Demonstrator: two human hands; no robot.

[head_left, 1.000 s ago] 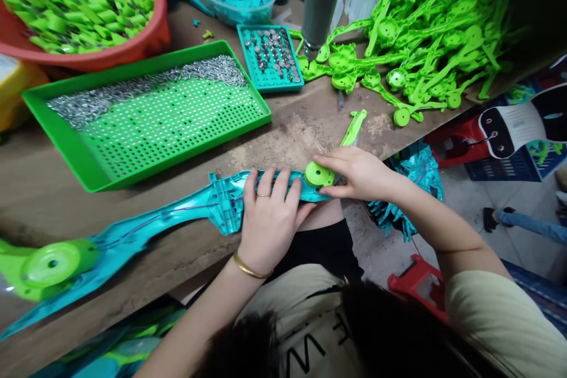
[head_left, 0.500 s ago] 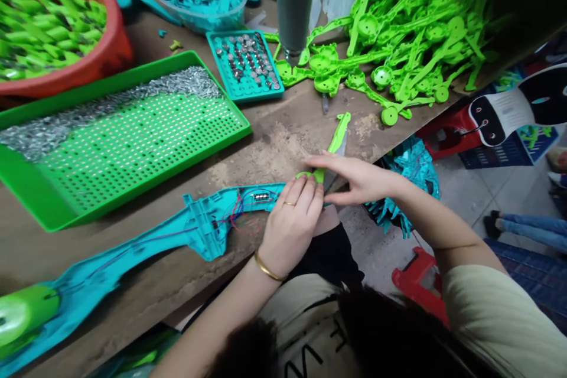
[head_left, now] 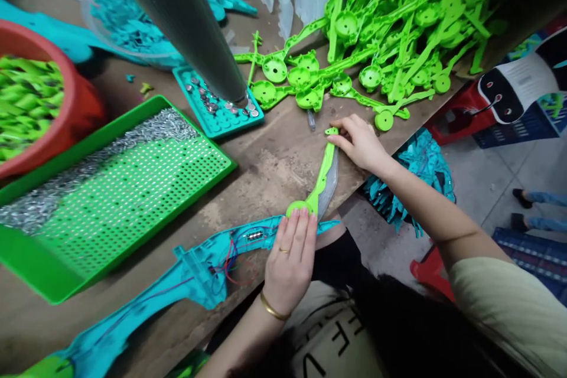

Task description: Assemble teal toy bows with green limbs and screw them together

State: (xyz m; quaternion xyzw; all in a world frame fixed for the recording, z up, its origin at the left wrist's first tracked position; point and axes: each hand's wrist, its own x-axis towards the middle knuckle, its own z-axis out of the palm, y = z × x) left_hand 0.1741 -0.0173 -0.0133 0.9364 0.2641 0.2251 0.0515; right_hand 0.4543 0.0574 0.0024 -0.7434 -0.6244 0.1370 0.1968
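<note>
My left hand (head_left: 290, 263), with a ring and a bracelet, has its straight fingers together over the round end of a bright green plastic arm (head_left: 321, 183); the thumb is hidden. Below those fingers lies a long turquoise plastic shell (head_left: 190, 274) carrying red and blue wires and a small metal spring-like piece (head_left: 255, 236). My right hand (head_left: 361, 144) pinches the far tip of the green arm between thumb and fingers. A translucent blade-shaped piece (head_left: 328, 189) runs along the arm's right side.
A green perforated tray (head_left: 146, 189) of metal screws lies left, near a red tub (head_left: 82, 112) of green parts. A turquoise tray (head_left: 199, 112) holds small metal pieces behind a grey post (head_left: 190, 23). Green parts (head_left: 398, 41) are heaped at the back right, near the table edge.
My right hand has moved up and away to the arm's far tip. My left hand stays on the round end. The camera view has shifted, and the green arm shows more fully.
</note>
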